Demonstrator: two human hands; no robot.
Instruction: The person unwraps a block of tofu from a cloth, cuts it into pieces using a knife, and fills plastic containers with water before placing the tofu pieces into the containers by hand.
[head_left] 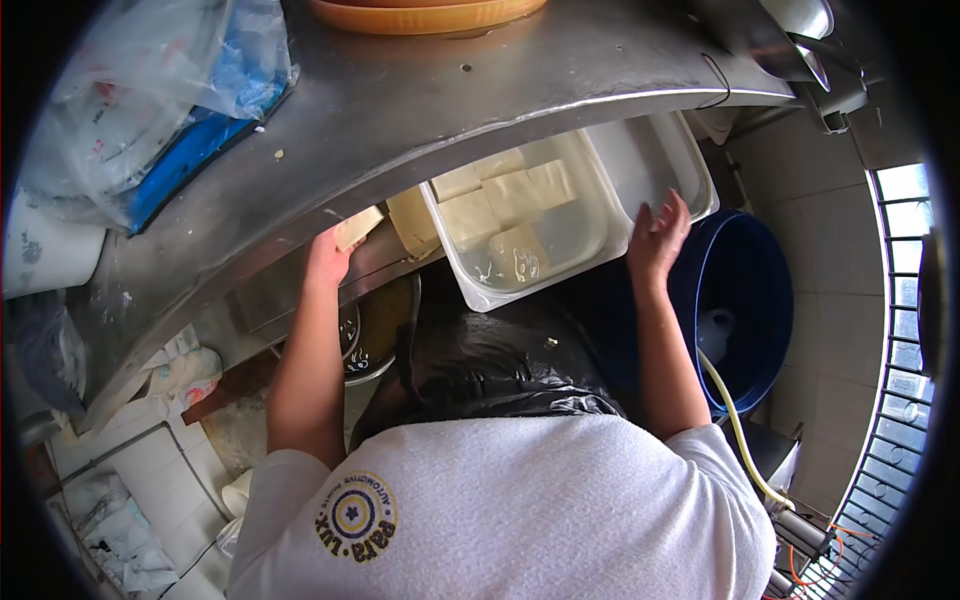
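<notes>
My left hand (328, 258) is closed on a pale block (358, 228), which looks like cheese or tofu. It is just under the front edge of the steel counter, left of a white plastic tub (470, 291). Similar pale blocks (512, 197) lie in clear liquid in that tub, several at its far side and one nearer me. More yellowish material (412, 222) shows against the tub's left side. My right hand (660, 240) is open with fingers apart, holding nothing, at the near edge of a second white tub (650, 150) on the right.
A steel counter (400, 85) spans the front, bearing an orange basin (430, 14) and plastic bags (170, 90). To the right stands a blue barrel (745, 300) with a pale hose (735, 420). A round vessel (385, 335) of liquid sits low at left.
</notes>
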